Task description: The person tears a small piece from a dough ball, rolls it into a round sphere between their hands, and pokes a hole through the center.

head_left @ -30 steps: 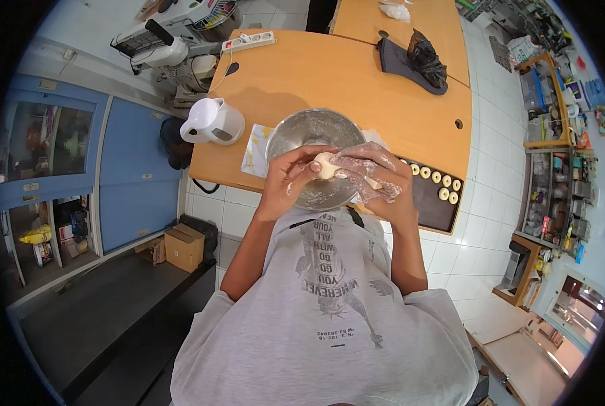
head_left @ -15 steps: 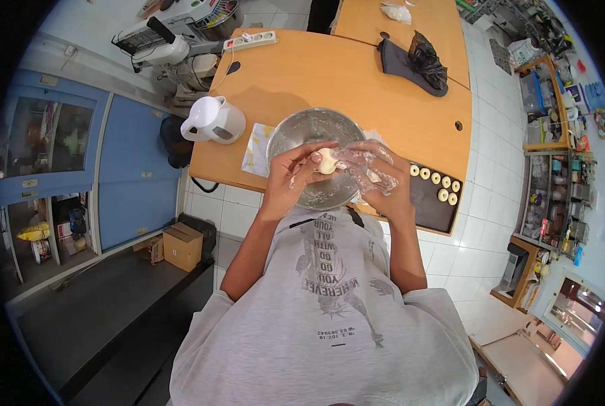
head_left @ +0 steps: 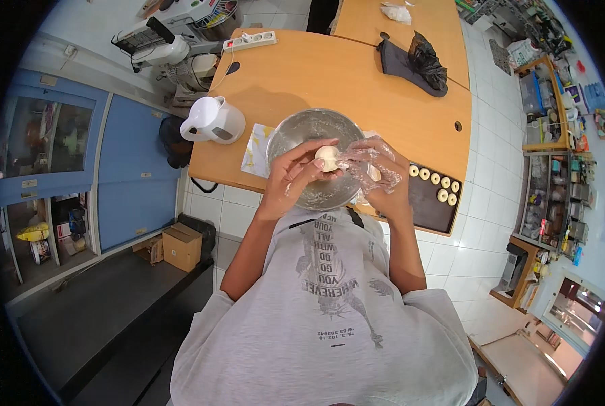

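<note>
Over a floury steel mixing bowl (head_left: 292,128), a pale ball of dough (head_left: 327,158) sits in the fingers of my left hand (head_left: 290,177). My left thumb presses on its near side. Streaked with white flour or dough, my right hand (head_left: 383,177) meets the ball from the right, its fingertips pinched at the ball's edge. A pale yellowish lump shows between the right fingers; whether it lies in the palm or behind the hand, I cannot tell. To the right, a dark baking tray (head_left: 429,208) carries several small ring-shaped dough pieces (head_left: 435,178).
A white electric kettle (head_left: 214,120) and a patterned paper sheet (head_left: 256,150) are left of the bowl on the wooden table (head_left: 316,71). A power strip (head_left: 249,40) lies at the far left edge. Farther right are a dark mitt-like item (head_left: 400,64) and a black plastic bag (head_left: 427,62).
The dough ball has turned slightly and shows more of its round top. My right fingers have shifted and drawn closer together beside it. The bowl and tray have stayed put.
</note>
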A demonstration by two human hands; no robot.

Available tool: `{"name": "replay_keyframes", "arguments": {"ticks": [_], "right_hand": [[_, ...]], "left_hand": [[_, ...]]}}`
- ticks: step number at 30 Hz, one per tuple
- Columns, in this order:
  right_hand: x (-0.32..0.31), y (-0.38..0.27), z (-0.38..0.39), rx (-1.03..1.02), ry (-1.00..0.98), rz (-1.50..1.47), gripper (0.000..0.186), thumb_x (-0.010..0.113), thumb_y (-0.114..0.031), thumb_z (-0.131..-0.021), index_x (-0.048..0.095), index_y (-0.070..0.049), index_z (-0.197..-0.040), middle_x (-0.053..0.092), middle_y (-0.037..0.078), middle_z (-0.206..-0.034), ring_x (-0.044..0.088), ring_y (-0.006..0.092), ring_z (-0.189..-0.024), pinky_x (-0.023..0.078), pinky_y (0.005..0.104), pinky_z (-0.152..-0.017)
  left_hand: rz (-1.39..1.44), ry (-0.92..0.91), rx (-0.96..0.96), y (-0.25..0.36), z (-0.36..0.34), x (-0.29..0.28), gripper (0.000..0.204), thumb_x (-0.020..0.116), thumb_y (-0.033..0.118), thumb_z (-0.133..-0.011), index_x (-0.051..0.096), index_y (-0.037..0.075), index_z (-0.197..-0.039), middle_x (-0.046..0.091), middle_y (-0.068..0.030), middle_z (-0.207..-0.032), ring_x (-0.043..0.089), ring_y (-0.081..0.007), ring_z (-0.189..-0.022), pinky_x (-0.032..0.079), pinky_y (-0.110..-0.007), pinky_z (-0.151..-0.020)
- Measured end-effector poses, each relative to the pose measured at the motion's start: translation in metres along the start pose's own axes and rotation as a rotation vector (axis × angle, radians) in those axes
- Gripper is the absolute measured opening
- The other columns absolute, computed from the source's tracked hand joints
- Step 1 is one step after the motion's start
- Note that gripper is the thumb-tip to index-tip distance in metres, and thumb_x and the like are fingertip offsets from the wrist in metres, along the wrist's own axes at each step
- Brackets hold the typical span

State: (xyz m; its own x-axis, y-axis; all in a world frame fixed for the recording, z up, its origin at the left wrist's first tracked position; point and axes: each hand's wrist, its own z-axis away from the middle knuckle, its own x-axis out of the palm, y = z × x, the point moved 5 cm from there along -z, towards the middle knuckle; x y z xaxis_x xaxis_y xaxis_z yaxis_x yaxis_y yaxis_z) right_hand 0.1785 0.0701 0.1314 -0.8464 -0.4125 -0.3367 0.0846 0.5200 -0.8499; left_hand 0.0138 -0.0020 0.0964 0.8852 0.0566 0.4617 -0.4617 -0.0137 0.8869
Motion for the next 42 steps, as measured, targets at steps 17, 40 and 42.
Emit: {"name": "replay_keyframes", "arguments": {"ticks": [17, 40, 42], "right_hand": [[0.003, 0.004, 0.006, -0.085, 0.052, -0.052, 0.031, 0.078, 0.005, -0.074, 0.077, -0.003, -0.104, 0.071, 0.014, -0.109, 0.07, 0.0292, -0.098, 0.055, 0.0368, -0.087], [-0.006, -0.012, -0.005, -0.077, -0.262, 0.052, 0.036, 0.077, 0.004, -0.07, 0.073, -0.004, -0.105, 0.068, 0.011, -0.11, 0.066, 0.0333, -0.107, 0.054, 0.0425, -0.091], [-0.005, -0.011, -0.005, -0.077, -0.269, 0.059, 0.034, 0.077, 0.004, -0.07, 0.073, -0.004, -0.103, 0.068, 0.011, -0.11, 0.066, 0.0334, -0.107, 0.054, 0.0425, -0.091]], "left_hand": [[0.094, 0.036, -0.056, -0.01, -0.001, -0.001, 0.04, 0.052, 0.019, -0.107, 0.056, -0.011, -0.133, 0.065, -0.0186, -0.127, 0.069, -0.0217, -0.101, 0.059, -0.033, -0.083], [-0.058, -0.11, -0.277, -0.014, 0.0, -0.007, 0.043, 0.052, 0.035, -0.108, 0.068, -0.004, -0.103, 0.074, -0.0151, -0.084, 0.069, -0.015, -0.065, 0.056, -0.027, -0.06], [-0.068, -0.119, -0.286, -0.015, 0.0, -0.007, 0.042, 0.051, 0.035, -0.108, 0.068, -0.004, -0.104, 0.074, -0.0141, -0.082, 0.068, -0.0152, -0.064, 0.056, -0.027, -0.06]]}}
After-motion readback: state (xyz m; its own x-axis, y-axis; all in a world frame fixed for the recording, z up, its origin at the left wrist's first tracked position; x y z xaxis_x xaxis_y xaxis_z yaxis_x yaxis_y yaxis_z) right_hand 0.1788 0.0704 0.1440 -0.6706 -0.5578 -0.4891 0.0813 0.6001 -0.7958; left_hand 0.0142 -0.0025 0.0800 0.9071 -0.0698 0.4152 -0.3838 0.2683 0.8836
